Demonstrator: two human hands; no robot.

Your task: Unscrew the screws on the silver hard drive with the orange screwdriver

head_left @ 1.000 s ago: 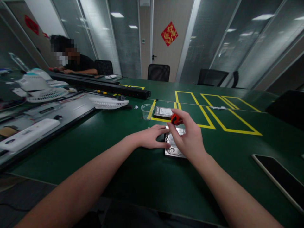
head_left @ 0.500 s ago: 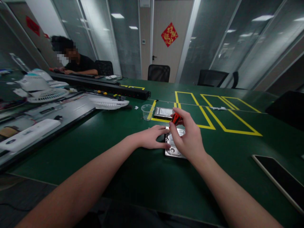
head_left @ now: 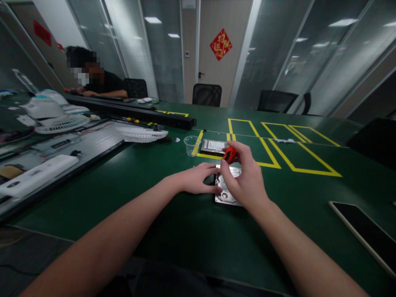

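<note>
A silver hard drive (head_left: 227, 197) lies flat on the green table, partly covered by both hands. My left hand (head_left: 199, 178) holds it along its left side, with the thumb on the lower part and the fingers near the upper corner. My right hand (head_left: 247, 177) is closed around the red and black handle of a screwdriver (head_left: 229, 154), held over the drive. The screwdriver's tip is hard to make out. Just beyond lies a second hard drive (head_left: 213, 146) with a white label, and beside it stands a clear plastic cup (head_left: 191, 147).
White fan parts (head_left: 144, 134) and a long metal panel (head_left: 93, 142) lie on the left, with a black bar (head_left: 167, 119) behind. A phone (head_left: 365, 235) rests at the right. Yellow tape (head_left: 315, 171) marks the table (head_left: 173, 222). Another person (head_left: 107, 84) sits at the far left.
The screwdriver handle has turned slightly in my right hand, showing more red. My left hand and the hard drive have stayed in place.
</note>
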